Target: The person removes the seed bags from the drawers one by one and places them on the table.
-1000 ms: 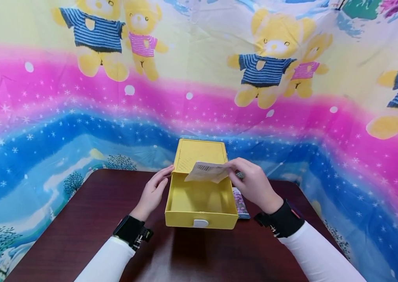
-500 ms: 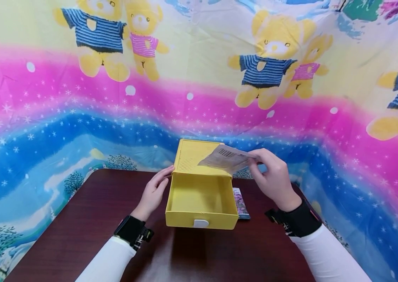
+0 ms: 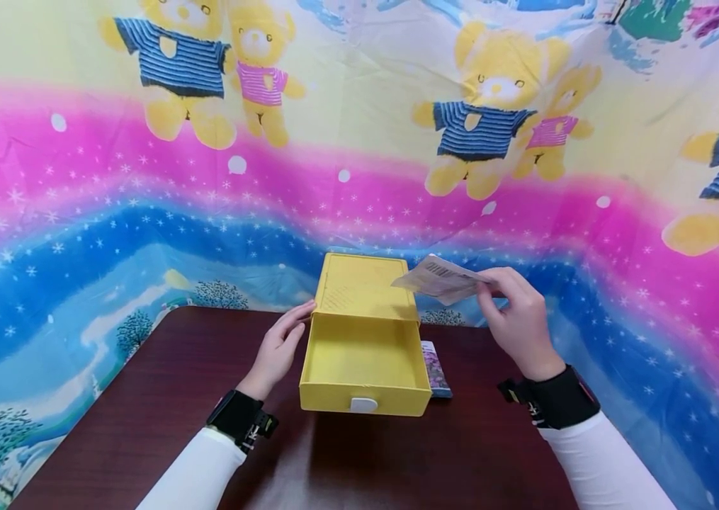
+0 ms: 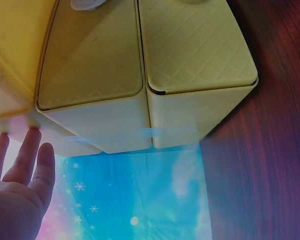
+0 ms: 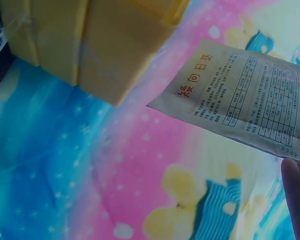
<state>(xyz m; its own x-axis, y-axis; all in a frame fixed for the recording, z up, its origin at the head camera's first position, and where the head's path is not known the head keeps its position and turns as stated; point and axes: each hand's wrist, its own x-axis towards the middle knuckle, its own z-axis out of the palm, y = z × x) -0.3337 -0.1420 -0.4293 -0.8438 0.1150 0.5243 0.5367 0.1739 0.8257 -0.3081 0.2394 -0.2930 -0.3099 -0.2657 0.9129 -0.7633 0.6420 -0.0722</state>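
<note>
pinching a printed packet (image 3: 438,278) by its right end in the right grip (image 3: 518,322); reaching out leftward from the fingertips, long axis apparently running that way, toward the yellow box (image 3: 359,280). held in the air, overlapping the box's right top edge in head view, beyond and right of the pulled-out drawer (image 3: 333,398). nearer to right than to left grip (image 3: 278,350), extended straight-fingered against the box's left side.
</note>
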